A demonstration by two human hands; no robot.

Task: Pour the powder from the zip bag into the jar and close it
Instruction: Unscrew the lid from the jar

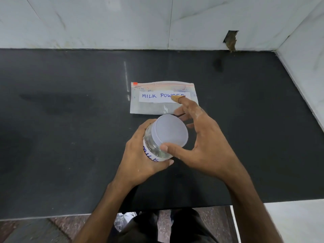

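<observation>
On dark counter (70,120), hands grip lidded jar (157,146); zip bag (150,104) flat.

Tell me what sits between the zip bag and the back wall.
Nothing: in the head view, only bare dark countertop runs from the zip bag to the wall.

place: home kitchen, likely | surface: dark polished stone counter (70,120) | behind counter: white marble-look wall tiles (105,20), one chipped hole (231,40) at the counter's back edge | below counter's front edge: speckled stone floor (26,230) | on counter: hand-labelled "MILK POWDER" bag (154,100)
</observation>
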